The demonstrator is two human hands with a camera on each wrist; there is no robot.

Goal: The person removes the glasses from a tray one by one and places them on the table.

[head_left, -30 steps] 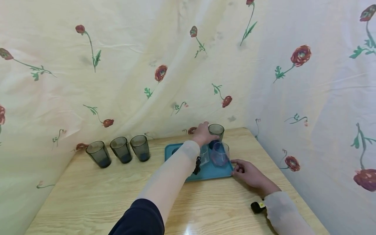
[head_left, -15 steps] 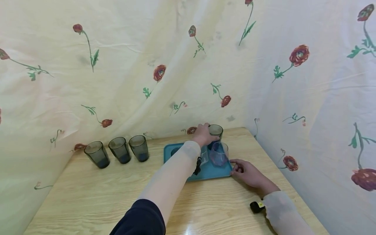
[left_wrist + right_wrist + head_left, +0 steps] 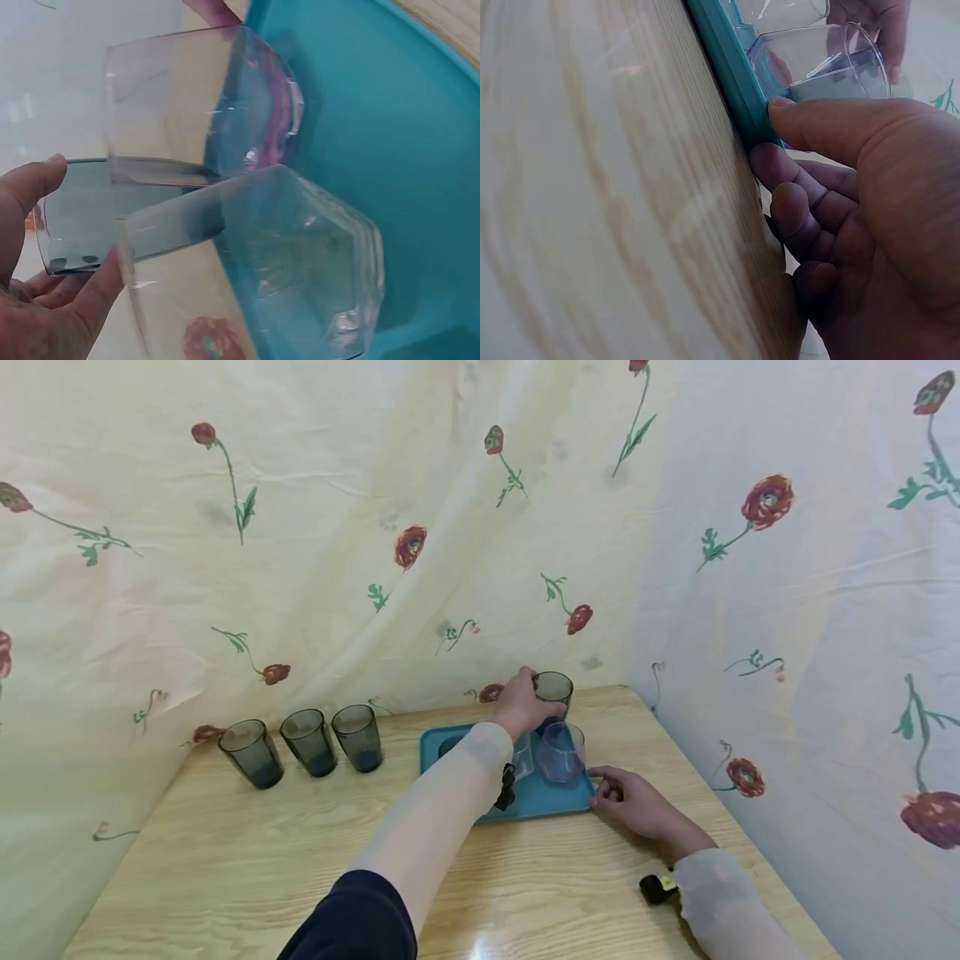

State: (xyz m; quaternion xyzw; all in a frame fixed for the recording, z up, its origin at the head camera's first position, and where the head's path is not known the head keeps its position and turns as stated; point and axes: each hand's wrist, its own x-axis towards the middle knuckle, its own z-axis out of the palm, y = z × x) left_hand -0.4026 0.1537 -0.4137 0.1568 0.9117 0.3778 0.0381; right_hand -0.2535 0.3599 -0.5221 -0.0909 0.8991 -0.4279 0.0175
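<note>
My left hand point(image 3: 521, 703) grips a smoky grey glass point(image 3: 553, 687) at the tray's far right, thumb on one side and fingers on the other, as the left wrist view also shows. In front of it on the blue tray point(image 3: 536, 802) stand a pink-tinted clear glass point(image 3: 562, 758) and a clear angular glass point(image 3: 315, 262). These overlap the grey glass's base in the left wrist view. My right hand point(image 3: 633, 802) pinches the tray's near right corner, thumb point(image 3: 817, 124) on the rim and curled fingers below. My left forearm hides the tray's left part.
Three more smoky glasses, left point(image 3: 252, 756), middle point(image 3: 309, 743) and right point(image 3: 358, 739), stand in a row at the table's back left. A dark round thing point(image 3: 448, 744) shows on the tray beside my forearm. Flowered cloth point(image 3: 330, 543) hangs behind and to the right.
My left hand and the grey glass have shifted slightly up in the head view. The right hand keeps its hold on the tray corner, and the tray has not moved.
</note>
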